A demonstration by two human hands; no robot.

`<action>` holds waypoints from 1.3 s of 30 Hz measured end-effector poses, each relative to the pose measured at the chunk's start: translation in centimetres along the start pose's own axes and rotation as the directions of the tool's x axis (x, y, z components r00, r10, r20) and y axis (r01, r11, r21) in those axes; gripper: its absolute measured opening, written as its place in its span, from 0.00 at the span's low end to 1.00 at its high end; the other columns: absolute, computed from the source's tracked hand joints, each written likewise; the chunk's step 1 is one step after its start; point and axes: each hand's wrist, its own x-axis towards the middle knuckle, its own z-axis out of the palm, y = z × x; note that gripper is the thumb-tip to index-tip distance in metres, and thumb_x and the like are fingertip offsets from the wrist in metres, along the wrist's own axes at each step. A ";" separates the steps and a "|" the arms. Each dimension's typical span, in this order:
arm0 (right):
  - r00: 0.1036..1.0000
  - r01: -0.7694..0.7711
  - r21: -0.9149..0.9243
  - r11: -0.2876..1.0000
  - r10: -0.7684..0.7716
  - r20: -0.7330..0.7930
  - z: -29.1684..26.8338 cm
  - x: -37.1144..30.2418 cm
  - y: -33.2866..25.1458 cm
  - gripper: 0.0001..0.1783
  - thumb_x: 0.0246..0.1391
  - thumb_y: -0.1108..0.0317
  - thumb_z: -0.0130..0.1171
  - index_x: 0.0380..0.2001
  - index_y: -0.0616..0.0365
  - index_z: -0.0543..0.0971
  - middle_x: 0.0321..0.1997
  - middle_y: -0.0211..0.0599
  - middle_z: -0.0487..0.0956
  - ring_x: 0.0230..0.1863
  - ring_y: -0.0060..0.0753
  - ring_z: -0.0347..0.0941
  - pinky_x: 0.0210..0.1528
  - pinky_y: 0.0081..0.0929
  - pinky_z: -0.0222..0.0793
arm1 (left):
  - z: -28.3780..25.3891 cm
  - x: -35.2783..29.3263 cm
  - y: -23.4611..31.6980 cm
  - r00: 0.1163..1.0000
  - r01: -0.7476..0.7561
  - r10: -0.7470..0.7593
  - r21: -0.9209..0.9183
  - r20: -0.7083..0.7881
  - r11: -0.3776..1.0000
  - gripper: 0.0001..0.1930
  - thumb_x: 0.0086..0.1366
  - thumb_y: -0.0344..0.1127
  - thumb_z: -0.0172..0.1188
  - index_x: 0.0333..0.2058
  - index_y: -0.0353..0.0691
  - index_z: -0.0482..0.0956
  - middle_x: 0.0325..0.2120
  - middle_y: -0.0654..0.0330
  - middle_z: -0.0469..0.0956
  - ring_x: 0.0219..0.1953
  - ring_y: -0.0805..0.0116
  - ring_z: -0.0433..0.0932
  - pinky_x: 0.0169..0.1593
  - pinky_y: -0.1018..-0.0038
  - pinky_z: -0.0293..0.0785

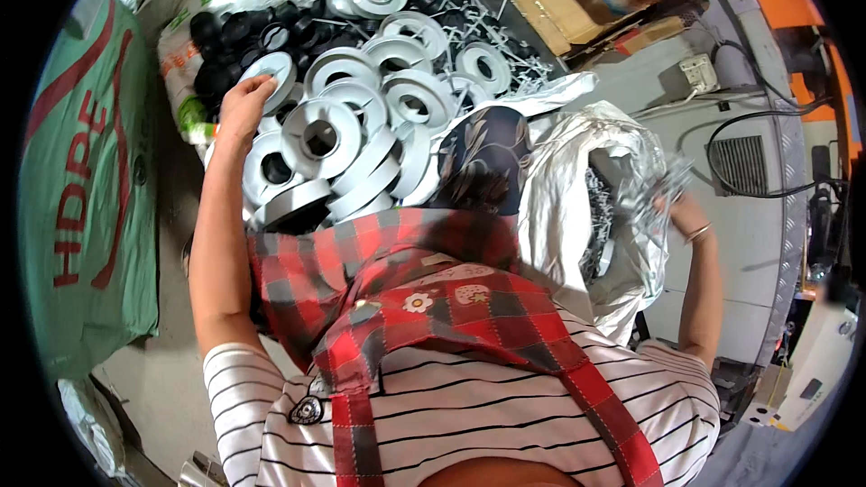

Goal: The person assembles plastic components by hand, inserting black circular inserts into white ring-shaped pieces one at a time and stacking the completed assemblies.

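Observation:
My left hand [245, 108] pinches the rim of a round light-grey plastic ring part [282, 70] at the left edge of a heap. Beside and below that hand lie several more grey rings [302, 146], stacked loosely and tilted at different angles. Out to the right, my right hand [684, 215] is closed around a bunch of thin grey plastic sprues [663, 182], smeared by motion. That bunch is over the right rim of an open white sack [564, 185]. Similar thin pieces [597, 207] show inside the sack.
Black round plastic parts [236, 36] and loose sprues [492, 13] lie behind the rings. A green sack [99, 180] stands at the left. Cardboard [532, 0] is at the back right. A black cable [758, 117] loops near a wall socket [697, 74] and a vent [740, 165].

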 end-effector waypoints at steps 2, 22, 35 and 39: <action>0.973 -0.101 -0.694 0.712 0.217 0.080 2.1 -1.6 2.7 0.42 0.36 0.47 0.69 0.51 0.64 0.71 0.49 0.51 0.74 0.51 0.35 0.71 0.55 0.33 0.65 | -0.3 -0.5 -0.4 1.000 -0.013 0.013 -0.013 -0.011 1.000 0.19 0.56 0.41 0.61 0.42 0.33 0.79 0.36 0.60 0.78 0.38 0.73 0.73 0.45 0.78 0.66; 0.664 0.741 -0.413 0.530 -0.669 0.333 30.8 27.4 -45.1 0.33 0.45 0.55 0.63 0.49 0.65 0.68 0.50 0.58 0.72 0.52 0.53 0.68 0.54 0.38 0.64 | -4.7 0.2 -5.5 0.980 0.016 0.007 0.116 -0.197 0.993 0.22 0.52 0.41 0.62 0.43 0.32 0.76 0.39 0.52 0.77 0.43 0.61 0.75 0.48 0.71 0.69; 0.915 0.353 -0.713 0.606 -0.382 0.128 44.5 42.6 -52.2 0.24 0.49 0.56 0.57 0.51 0.48 0.73 0.63 0.36 0.57 0.65 0.42 0.51 0.57 0.55 0.54 | -3.0 7.5 -12.1 0.993 -0.087 0.115 0.716 0.010 0.692 0.36 0.51 0.39 0.64 0.58 0.38 0.61 0.61 0.51 0.57 0.65 0.50 0.49 0.64 0.59 0.49; 0.800 0.474 -0.754 0.454 -0.580 0.153 43.8 46.3 -48.1 0.16 0.50 0.54 0.54 0.40 0.44 0.80 0.54 0.28 0.67 0.60 0.43 0.56 0.51 0.56 0.58 | -2.1 9.3 -14.0 0.986 -0.157 0.141 0.802 0.092 0.576 0.32 0.48 0.40 0.67 0.53 0.41 0.68 0.57 0.56 0.64 0.63 0.51 0.54 0.64 0.57 0.46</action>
